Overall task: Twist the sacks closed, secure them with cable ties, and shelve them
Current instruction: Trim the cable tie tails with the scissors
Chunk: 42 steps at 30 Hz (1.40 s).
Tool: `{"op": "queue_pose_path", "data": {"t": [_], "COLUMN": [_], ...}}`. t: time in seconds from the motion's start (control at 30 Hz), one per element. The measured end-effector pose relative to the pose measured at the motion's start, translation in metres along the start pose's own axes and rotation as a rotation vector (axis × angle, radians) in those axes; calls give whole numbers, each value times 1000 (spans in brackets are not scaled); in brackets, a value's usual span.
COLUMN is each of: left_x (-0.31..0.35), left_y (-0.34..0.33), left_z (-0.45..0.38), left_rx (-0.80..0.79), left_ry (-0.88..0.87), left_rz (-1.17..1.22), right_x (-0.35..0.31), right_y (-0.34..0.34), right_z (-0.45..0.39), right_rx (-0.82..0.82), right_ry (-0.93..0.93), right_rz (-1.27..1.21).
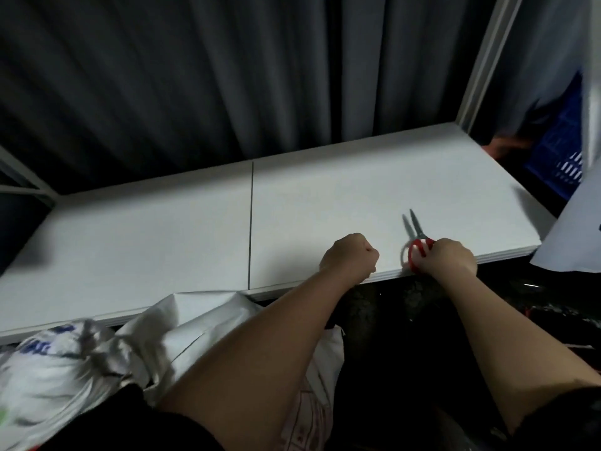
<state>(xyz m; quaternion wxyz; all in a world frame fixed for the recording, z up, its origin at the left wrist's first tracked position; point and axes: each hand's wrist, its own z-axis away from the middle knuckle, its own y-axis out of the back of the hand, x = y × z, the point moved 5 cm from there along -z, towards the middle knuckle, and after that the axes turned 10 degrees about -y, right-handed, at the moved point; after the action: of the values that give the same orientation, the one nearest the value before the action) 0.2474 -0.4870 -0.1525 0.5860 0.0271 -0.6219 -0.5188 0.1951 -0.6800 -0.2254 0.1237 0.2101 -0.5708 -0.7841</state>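
Two sacks [169, 340] are seen nearest, at the lower left, below the front edge of the white shelf board [146, 229]. One is white with blue print and looks already gathered at its neck; the other is plain white and creased, and whether its mouth is closed cannot be told. Woven plastic is judged to be their material: soft, a little slippery, probably light to medium in weight. It is judged that each is best taken at the gathered neck for twisting, and supported from under the body when it is lifted to the shelf.

Further on, at the front edge of the board, the left hand [349, 258] is curled into a fist; whether something small, such as a cable tie, is kept inside cannot be told. Just beside it, the right hand [447, 255] is closed around the red handles of the scissors [418, 242], and the blades are a little apart and pointed away over the board.

Behind the board a dark curtain [195, 76] is hung, and a blue crate [556, 151] is seen far right
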Motion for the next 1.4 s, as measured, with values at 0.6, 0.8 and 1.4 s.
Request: {"op": "queue_pose_path", "data": {"t": [0.6,0.8,1.4], "left_x": [12,-54,-132], "left_y": [215,231,148], "left_z": [270,366,366], "left_rx": [607,828,490], "left_ry": [-235,-43,298], "left_rz": [108,-6,761], "right_x": [-135,-143,-147], "right_y": [88,56,30], "right_z": [295,397,451], "right_rx": [-156,-373,-307], "right_ry": [519,649,773], "right_rz": [-130,-406,-343]}}
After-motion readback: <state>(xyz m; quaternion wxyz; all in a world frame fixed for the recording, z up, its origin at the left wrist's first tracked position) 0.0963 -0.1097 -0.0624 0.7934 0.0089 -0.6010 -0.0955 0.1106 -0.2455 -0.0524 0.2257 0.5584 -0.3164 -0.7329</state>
